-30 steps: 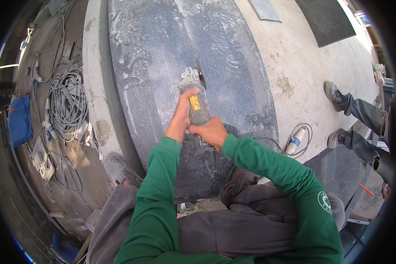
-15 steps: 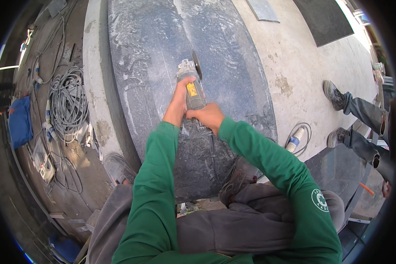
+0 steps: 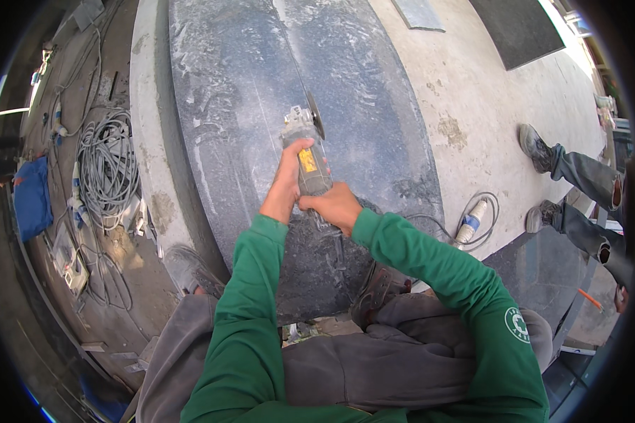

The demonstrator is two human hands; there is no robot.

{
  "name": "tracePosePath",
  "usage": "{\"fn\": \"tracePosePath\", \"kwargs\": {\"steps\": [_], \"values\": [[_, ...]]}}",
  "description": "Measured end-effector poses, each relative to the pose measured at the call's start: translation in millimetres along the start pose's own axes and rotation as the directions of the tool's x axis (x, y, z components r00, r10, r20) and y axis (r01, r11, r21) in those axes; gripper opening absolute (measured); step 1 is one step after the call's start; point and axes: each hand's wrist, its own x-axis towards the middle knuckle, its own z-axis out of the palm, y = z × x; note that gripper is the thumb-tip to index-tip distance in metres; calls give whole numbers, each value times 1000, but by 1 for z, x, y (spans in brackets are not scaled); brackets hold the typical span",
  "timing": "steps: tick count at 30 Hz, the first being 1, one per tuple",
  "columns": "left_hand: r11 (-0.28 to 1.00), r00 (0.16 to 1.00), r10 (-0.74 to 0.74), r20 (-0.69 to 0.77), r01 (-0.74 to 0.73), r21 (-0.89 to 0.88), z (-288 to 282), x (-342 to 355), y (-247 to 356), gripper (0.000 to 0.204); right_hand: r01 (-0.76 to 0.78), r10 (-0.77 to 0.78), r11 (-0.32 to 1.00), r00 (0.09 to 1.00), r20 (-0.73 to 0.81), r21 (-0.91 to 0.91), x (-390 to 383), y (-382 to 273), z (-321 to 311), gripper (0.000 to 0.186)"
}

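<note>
An angle grinder [image 3: 313,171] lies lengthwise between my two hands, its head pointing away from me. My left hand [image 3: 286,176] is wrapped round the front of its body, thumb across the top. Behind it my right hand [image 3: 337,206] grips the rear of the body. On the right of the head stands the thin cutting disc [image 3: 316,115], edge-on to a dark, dusty stone slab [image 3: 381,106]. A cut line [image 3: 293,58] runs from the disc toward the far end of the slab. Whether the disc spins I cannot tell.
A grey cable coil [image 3: 110,163] lies on the floor at left, beyond a concrete ledge [image 3: 148,127]. Right of the slab are a blue-and-white cable connector [image 3: 470,224] and another person's shoes [image 3: 536,149]. A dark panel [image 3: 518,32] lies far right; my shoes flank the slab's near end.
The grinder and both hands have moved slightly toward me along the cut line. The cable beside the connector has shifted and shows more of its length.
</note>
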Motion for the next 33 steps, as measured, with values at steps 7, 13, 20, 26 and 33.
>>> {"fn": "tracePosePath", "kwargs": {"steps": [7,13,20,26,33], "values": [[999,1000,-29,1,29,-25,0,-9,-4,52,-1,1,1000,1000,17,20,-10,1,1,38],[999,1000,-28,3,28,-27,3,-14,-4,51,17,-17,999,1000,12,42,-8,8,3,36],[1000,999,4,52,-5,23,-6,31,26,52,72,-72,995,997,-6,68,37,-8,2,37],[999,999,-34,4,34,19,-1,38,37,46,39,-38,999,999,-32,34,52,-14,0,39],[997,997,-76,4,76,-35,-1,-1,4,41,16,-15,1000,1000,-25,24,6,9,5,40]]}}
